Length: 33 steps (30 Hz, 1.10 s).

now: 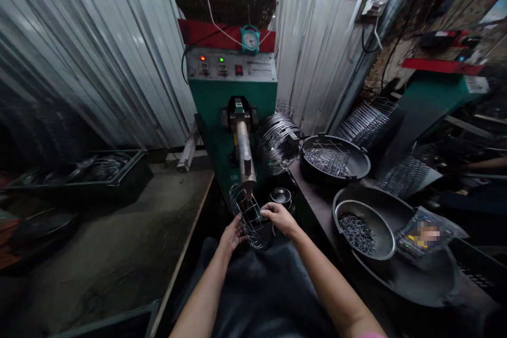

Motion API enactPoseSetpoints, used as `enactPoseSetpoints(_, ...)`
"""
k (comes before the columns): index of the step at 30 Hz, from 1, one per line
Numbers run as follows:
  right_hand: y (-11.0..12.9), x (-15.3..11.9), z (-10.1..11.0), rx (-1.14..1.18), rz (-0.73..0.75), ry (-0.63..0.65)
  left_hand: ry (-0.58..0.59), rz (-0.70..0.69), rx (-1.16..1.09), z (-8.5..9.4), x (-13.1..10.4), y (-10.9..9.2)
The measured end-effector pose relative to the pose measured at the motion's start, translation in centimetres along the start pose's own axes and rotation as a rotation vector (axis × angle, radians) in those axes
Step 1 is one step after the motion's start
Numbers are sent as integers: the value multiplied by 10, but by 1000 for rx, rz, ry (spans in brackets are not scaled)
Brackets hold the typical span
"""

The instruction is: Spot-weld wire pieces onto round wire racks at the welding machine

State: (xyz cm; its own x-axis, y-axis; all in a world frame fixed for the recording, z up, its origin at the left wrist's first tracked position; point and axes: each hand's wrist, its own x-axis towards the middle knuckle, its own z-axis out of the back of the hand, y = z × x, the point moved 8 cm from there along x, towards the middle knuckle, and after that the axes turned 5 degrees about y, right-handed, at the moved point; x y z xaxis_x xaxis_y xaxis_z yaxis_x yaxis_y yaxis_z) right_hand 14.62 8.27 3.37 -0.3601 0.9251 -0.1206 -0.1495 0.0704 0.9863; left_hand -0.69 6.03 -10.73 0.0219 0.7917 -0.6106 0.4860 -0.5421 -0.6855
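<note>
A round wire basket [252,226] sits at the tip of the metal arm [244,153] of a green machine [214,111], straight in front of me. My left hand [233,233] grips the basket's lower left side with curled fingers. On the opposite side, my right hand [280,217] is closed in a pinch at the basket's right edge; whatever lies between thumb and finger is too small to name. Just behind the right hand stands a small round metal cup [280,196].
Wire rings [279,140] hang in a bundle beside the machine. To the right are a black pan [363,162] of wire parts and a bowl [390,232] of short metal pieces inside a large basin [428,290]. A crate [130,169] lies left. A person's arm [489,163] shows far right.
</note>
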Motion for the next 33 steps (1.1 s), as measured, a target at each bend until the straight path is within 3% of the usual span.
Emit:
enactPoseSetpoints(3, -8, -9, 2, 30, -33, 20, 24, -18, 6, 8, 1, 3)
enactPoseSetpoints(5, -14, -19, 2, 43, -70, 59, -31, -148, 133, 20, -5, -3)
enactPoseSetpoints(8, -21, -28, 3, 15, -98, 94, -193, -653, 613, 28, -35, -34)
enactPoseSetpoints(11, -22, -30, 2, -15, -62, 77, -168, -1190, 1140, -4, -70, -46)
enactPoseSetpoints(13, -19, -30, -1, -27, -18, 64, -147, -1389, 1317, -20, -80, -45)
enactPoseSetpoints(15, -13, -29, -5, -31, 26, 59, -138, -1492, 1353, -29, -81, -45)
enactPoseSetpoints(19, -1, -24, -7, -33, 50, 30, -59, -1469, 1238, -31, -73, -44)
enactPoseSetpoints(29, 24, 6, -10, -41, 46, -19, 55, -997, 747, -23, -52, -56)
enactPoseSetpoints(33, 22, 15, -11, -22, 17, -32, 60, -982, 748, -22, -51, -58)
